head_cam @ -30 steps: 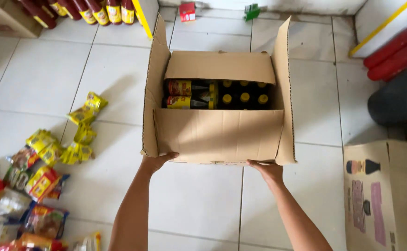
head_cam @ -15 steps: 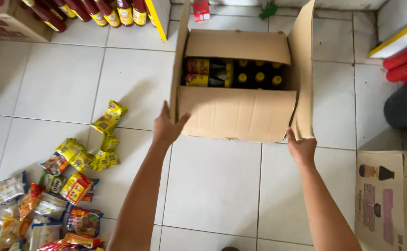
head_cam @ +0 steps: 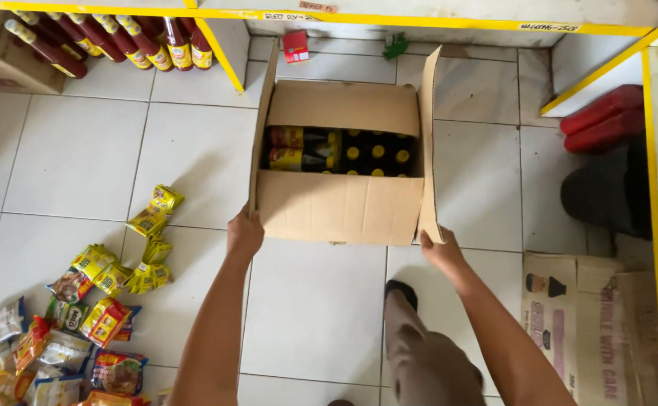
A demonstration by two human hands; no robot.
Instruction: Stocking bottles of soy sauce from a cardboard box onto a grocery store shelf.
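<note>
Cardboard box (head_cam: pixel 340 207) now sits farther forward, both hands gripping its near corners.

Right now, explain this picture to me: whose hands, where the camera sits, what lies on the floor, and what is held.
There is no machine here. A person wears a camera on the head, so the one view looks down over their own arms at a tiled floor. The left hand grips the near left corner of an open cardboard box; the right hand grips its near right corner, at the flap. Inside the box stand dark bottles with yellow caps, and some with yellow labels lie on their sides. Snack packets lie scattered on the floor to the left. A flattened carton lies to the right. Red-brown bottles stand on a low shelf at the top left. The person's trouser leg shows below.
</note>
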